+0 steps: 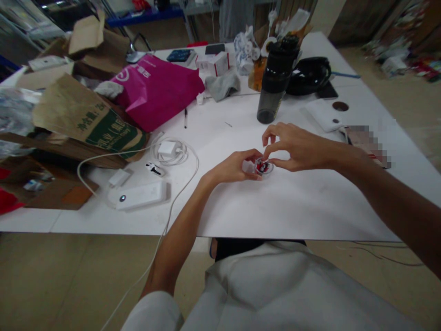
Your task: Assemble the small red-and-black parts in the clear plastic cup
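Observation:
My left hand (237, 166) is wrapped round a small clear round container (269, 172), tipped so that its mouth faces right. Small red, black and white pieces (263, 166) show inside it. At that mouth is my right hand (289, 146), thumb and forefinger close together in a pinch. Whatever is between those fingertips is too small to make out. Both hands are just above the white table (292, 207), near its front edge.
Beyond my hands stands a dark water bottle (272, 87). To the left lie a white power bank (142, 195), a coiled white cable (172, 154) and a pen (185, 118). A magenta bag (161, 89) and cardboard box (51, 184) fill the left side. A blurred phone-like object (367, 140) lies right.

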A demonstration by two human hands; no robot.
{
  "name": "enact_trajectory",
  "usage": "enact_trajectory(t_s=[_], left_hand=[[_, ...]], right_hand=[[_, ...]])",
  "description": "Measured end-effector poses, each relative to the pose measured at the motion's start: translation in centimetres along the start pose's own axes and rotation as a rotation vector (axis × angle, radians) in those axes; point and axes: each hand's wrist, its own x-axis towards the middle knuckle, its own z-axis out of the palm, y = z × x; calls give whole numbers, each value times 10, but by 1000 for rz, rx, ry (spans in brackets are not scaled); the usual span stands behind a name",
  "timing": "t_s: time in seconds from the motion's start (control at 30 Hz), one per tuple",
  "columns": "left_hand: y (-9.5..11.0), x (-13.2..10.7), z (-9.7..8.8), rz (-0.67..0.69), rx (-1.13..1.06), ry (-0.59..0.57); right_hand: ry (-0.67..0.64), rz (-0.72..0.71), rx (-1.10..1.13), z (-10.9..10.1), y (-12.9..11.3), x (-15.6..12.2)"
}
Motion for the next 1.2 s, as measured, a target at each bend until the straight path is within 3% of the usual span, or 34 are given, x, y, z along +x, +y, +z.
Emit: enact_trajectory(t_s=[0.27,0.63,0.87,1.2], left_hand=[[-2,0,1,14,7,15],[2,0,5,6,-16,46],[-1,0,6,37,-14,55],[0,0,5,34,-1,60]], right_hand=[[-11,36,-1,-3,-7,12],[101,233,2,24,-26,9],[211,299,-41,32,-36,10],[233,328,38,37,-33,9]])
